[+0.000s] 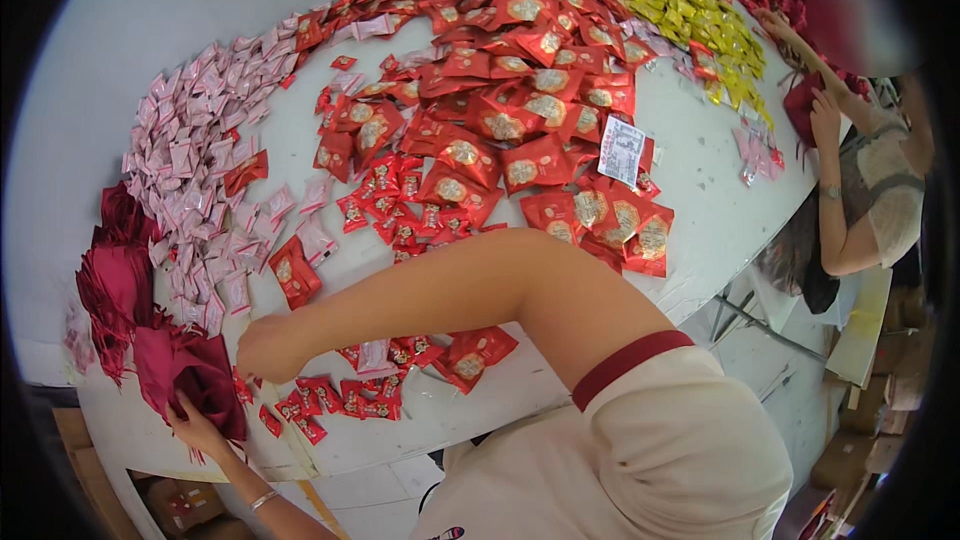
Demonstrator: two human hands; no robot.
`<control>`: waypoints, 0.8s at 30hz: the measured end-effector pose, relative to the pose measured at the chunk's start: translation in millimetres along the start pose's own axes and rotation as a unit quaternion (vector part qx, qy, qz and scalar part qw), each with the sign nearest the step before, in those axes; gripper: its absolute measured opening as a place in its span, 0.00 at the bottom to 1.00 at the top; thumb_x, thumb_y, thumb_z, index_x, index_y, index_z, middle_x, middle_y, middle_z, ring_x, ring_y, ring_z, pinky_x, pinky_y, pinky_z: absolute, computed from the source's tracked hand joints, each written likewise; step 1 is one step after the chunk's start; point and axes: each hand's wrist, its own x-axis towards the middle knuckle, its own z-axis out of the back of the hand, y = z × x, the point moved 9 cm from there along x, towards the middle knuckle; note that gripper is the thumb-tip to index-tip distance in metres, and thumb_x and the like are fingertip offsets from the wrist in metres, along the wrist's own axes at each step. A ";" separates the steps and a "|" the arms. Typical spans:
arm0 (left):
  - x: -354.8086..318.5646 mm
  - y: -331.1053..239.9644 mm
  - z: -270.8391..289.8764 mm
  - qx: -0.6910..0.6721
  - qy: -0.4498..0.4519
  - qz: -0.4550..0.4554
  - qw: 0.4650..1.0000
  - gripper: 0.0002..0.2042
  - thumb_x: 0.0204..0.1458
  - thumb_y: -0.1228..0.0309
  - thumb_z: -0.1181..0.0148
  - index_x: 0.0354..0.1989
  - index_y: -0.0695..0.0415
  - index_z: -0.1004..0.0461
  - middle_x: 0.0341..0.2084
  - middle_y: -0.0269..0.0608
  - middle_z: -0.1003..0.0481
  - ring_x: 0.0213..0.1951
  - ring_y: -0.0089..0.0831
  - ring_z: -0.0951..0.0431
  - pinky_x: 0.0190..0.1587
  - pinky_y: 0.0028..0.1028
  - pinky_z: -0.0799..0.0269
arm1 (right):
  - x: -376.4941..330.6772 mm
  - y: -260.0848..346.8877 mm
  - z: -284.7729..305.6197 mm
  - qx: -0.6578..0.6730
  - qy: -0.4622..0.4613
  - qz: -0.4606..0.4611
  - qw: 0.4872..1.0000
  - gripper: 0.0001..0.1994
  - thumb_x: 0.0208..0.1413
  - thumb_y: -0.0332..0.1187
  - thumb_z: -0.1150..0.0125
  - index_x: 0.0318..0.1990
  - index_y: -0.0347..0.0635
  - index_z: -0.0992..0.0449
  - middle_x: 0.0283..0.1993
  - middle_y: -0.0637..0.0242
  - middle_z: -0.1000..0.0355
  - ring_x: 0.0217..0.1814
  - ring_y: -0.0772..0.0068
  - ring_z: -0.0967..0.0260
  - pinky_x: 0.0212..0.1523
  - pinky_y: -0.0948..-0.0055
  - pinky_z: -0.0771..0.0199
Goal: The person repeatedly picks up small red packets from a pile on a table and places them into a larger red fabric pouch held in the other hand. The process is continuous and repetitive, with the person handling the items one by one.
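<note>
Pouch (205, 372), dark red, held open by left hand (195, 427). Right hand (265, 348) looks fisted at its mouth; contents not visible. Best to keep mouth wide, feed packets (320, 398) straight in.

Covering the white table: pale pink sachets (195, 155) piling at left, square red packets with round gold centres (520, 90) spreading mid-table, yellow packets (705, 25) lying far right, white rectangular printed label (622, 150) resting on red ones.
</note>
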 end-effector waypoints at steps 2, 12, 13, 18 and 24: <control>9.8 -14.2 5.0 0.030 -0.001 -0.030 0.999 0.23 0.47 0.60 0.50 0.42 0.72 0.36 0.40 0.58 0.33 0.43 0.44 0.33 0.47 0.31 0.41 | 5.7 10.7 -1.1 0.000 0.001 0.022 1.000 0.09 0.37 0.31 0.49 0.31 0.47 0.28 0.28 0.59 0.31 0.33 0.56 0.34 0.31 0.61 0.35; 71.8 -72.7 82.2 -0.124 0.019 -0.044 0.991 0.21 0.49 0.62 0.52 0.47 0.65 0.37 0.43 0.48 0.34 0.44 0.33 0.34 0.48 0.27 0.42 | -176.4 -3.7 181.1 0.055 -0.256 -0.095 0.960 0.17 0.41 0.40 0.43 0.34 0.36 0.33 0.30 0.58 0.33 0.32 0.60 0.33 0.31 0.65 0.34; 76.1 -66.9 73.8 -0.177 0.032 -0.045 0.983 0.18 0.51 0.67 0.56 0.46 0.66 0.37 0.48 0.47 0.38 0.48 0.33 0.37 0.51 0.28 0.45 | -233.0 -8.6 206.0 0.068 -0.233 -0.242 0.939 0.16 0.42 0.38 0.43 0.35 0.37 0.33 0.31 0.59 0.34 0.31 0.67 0.34 0.30 0.71 0.34; 48.6 -108.7 35.9 -0.347 0.190 0.063 0.916 0.20 0.49 0.68 0.54 0.51 0.62 0.41 0.50 0.45 0.41 0.51 0.31 0.42 0.54 0.27 0.50 | -530.9 -83.3 285.4 -0.289 -0.309 -0.556 0.715 0.16 0.41 0.33 0.47 0.41 0.41 0.32 0.37 0.61 0.31 0.39 0.62 0.33 0.39 0.68 0.33; -31.4 -274.0 23.5 -0.339 0.241 -0.028 0.909 0.14 0.47 0.71 0.52 0.42 0.64 0.36 0.37 0.40 0.33 0.39 0.25 0.36 0.46 0.23 0.45 | -596.0 -126.9 300.3 -0.333 -0.241 -0.648 0.641 0.15 0.40 0.29 0.51 0.41 0.48 0.32 0.37 0.61 0.31 0.39 0.61 0.34 0.37 0.66 0.34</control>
